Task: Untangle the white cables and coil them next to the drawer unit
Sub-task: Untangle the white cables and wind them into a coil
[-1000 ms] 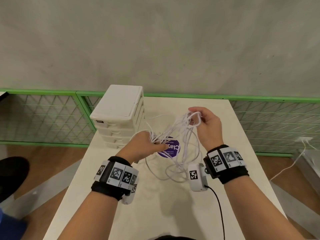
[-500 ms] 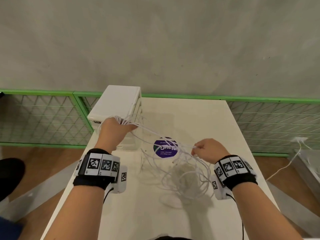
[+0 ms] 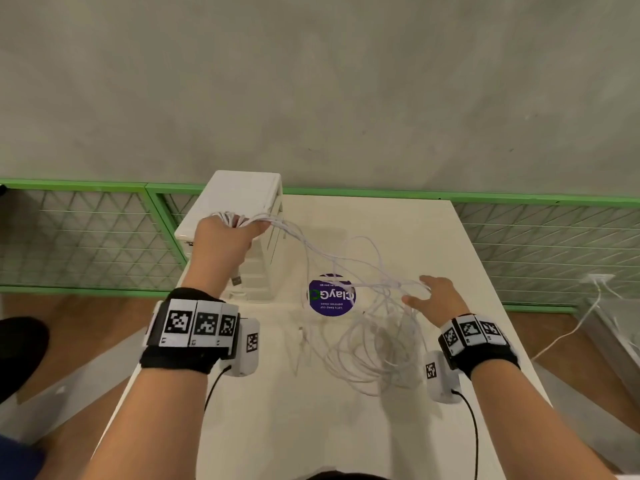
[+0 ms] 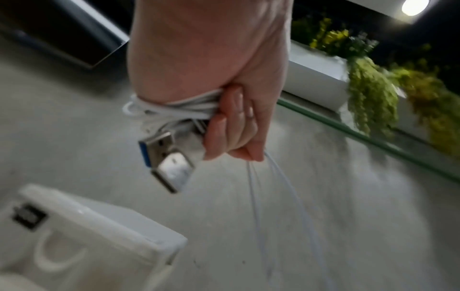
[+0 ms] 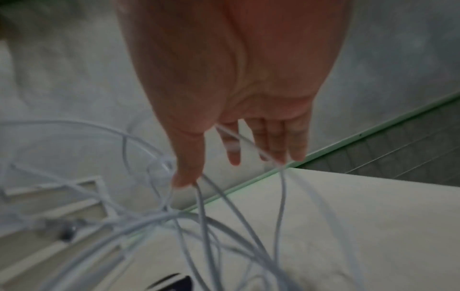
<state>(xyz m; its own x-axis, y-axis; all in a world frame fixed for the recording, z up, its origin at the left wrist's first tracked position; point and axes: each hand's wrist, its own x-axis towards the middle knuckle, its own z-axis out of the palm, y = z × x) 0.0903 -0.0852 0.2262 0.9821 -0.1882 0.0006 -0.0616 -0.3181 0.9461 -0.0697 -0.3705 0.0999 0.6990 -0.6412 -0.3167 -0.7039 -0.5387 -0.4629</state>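
Observation:
Several white cables (image 3: 377, 344) lie in a loose tangle on the white table (image 3: 277, 427), right of the white drawer unit (image 3: 242, 199). My left hand (image 3: 242, 225) is raised over the unit's near corner and grips a bunch of cable loops. In the left wrist view, two USB plugs (image 4: 169, 157) stick out of the left hand (image 4: 231, 128), above the drawer unit (image 4: 87, 236). Strands run taut from that fist to my right hand (image 3: 420, 289). The right hand (image 5: 236, 161) has straight, spread fingers, and the cables (image 5: 204, 216) drape over them.
A round purple sticker (image 3: 331, 295) lies on the table between my hands. A green mesh fence (image 3: 86, 237) and a concrete wall stand behind the table. Another white cord (image 3: 568, 334) trails over the floor at the right.
My left hand went left and up to the drawer unit, pulling the strands taut. My right hand came down, stopped pinching, and spread its fingers.

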